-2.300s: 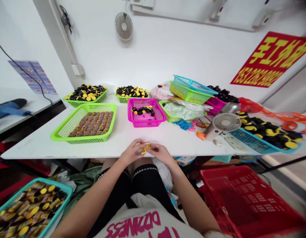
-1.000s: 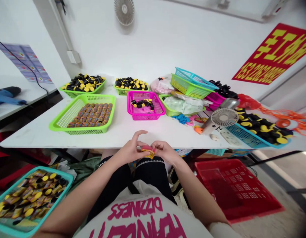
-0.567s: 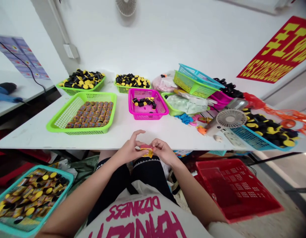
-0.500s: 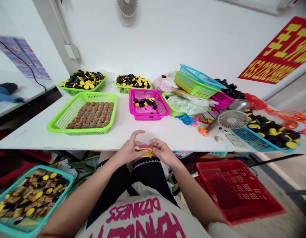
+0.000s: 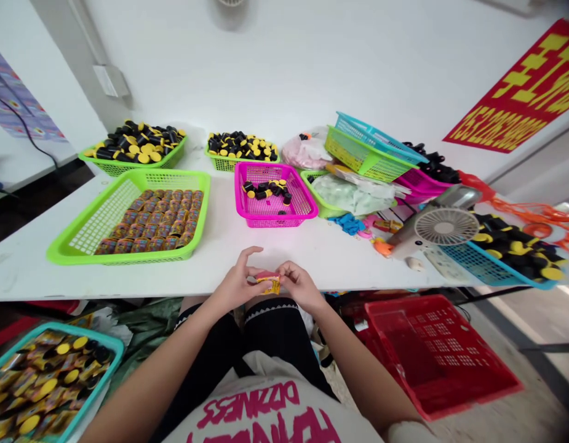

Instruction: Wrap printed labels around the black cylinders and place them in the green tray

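A small yellow and red wrapper (image 5: 269, 282) is held between my two hands, over my lap by the table's front edge. My left hand (image 5: 238, 284) grips its left side, with thumb below and index finger raised. My right hand (image 5: 299, 285) pinches its right end. Beyond them, a magenta basket (image 5: 277, 219) holds several black and yellow cylinders (image 5: 262, 189). To the left, a large green basket (image 5: 83, 231) contains rows of wrapped pieces (image 5: 155, 220).
Green baskets of black and yellow parts (image 5: 139, 143) line the wall. On the right are a small fan (image 5: 443, 226), stacked baskets (image 5: 367, 154) and a blue basket (image 5: 478, 261). A teal basket (image 5: 115, 363) and red crate (image 5: 443, 357) sit lower down.
The camera view has shifted, bringing the left baskets lower and larger. Both hands still hold the wrapper, which now looks flatter and shows more of its yellow side.
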A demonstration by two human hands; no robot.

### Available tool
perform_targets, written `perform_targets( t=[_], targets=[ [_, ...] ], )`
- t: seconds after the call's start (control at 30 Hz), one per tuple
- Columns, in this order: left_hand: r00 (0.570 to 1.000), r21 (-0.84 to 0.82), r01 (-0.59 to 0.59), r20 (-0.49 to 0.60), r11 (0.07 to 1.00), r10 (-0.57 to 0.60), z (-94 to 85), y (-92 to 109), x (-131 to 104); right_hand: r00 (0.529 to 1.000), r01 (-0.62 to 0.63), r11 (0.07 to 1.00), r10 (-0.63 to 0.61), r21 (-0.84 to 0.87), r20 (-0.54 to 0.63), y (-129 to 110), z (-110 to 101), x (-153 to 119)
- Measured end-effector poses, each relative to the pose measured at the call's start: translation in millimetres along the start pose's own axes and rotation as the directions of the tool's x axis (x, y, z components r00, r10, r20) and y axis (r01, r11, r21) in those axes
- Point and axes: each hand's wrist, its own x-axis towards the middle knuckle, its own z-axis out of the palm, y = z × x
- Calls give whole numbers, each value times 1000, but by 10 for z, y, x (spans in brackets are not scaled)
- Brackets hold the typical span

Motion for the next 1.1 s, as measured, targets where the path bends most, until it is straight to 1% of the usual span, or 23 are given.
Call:
perform_targets(
  t=[0.07, 0.13, 0.23, 0.3, 0.37, 0.43, 0.5, 0.57, 0.67, 0.73, 0.8, 0.87, 1.0, 1.1],
  targets=[
    [999, -44, 9, -51, 999, -12, 21, -74, 32, 997, 27, 999, -28, -18, -71, 51, 15, 39],
    [996, -81, 19, -85, 997, -26, 35, -134, 44, 993, 36, 999, -38, -26, -111, 98, 36, 70],
    [993, -88, 23, -115, 996, -33, 37, -180, 38, 991, 28, 999, -32, -37, -132, 138, 52, 109],
    [992, -79, 26, -121, 997, -36, 30, -192, 34, 992, 22, 998, -29, -58, -124, 132, 39, 135],
    [992, -69, 27, -123, 997, -36, 24, -200, 36, 995, 29, 995, -38, -92, -96, 91, 6, 159],
    [991, -65, 16, -132, 998, -25, 20, -210, 44, 995, 71, 986, -80, -148, -58, 16, -42, 180],
    [992, -66, 3, -124, 998, -11, 18, -220, 51, 989, 144, 958, -147, -248, 6, -78, -97, 198],
    [995, -65, -3, -99, 998, -4, 16, -226, 57, 978, 207, 915, -186, -346, 94, -163, -150, 220],
    [997, -54, -20, -71, 998, 16, 11, -231, 67, 967, 230, 884, -160, -407, 198, -212, -211, 270],
    [997, -43, -39, -67, 998, 36, 8, -234, 79, 969, 212, 890, -138, -403, 206, -179, -231, 305],
    [997, -36, -46, -64, 998, 44, 6, -233, 90, 976, 185, 903, -121, -389, 183, -110, -236, 324],
    [996, -28, -41, -79, 999, 39, 7, -230, 95, 985, 149, 920, -106, -362, 136, -33, -226, 318],
    [986, 0, -27, -163, 1000, 26, 11, -228, 90, 997, 83, 944, -81, -318, 20, 78, -168, 233],
    [979, -45, -35, -201, 998, 25, 20, -232, 91, 996, 50, 950, -70, -309, -54, 130, -97, 143]
  ],
)
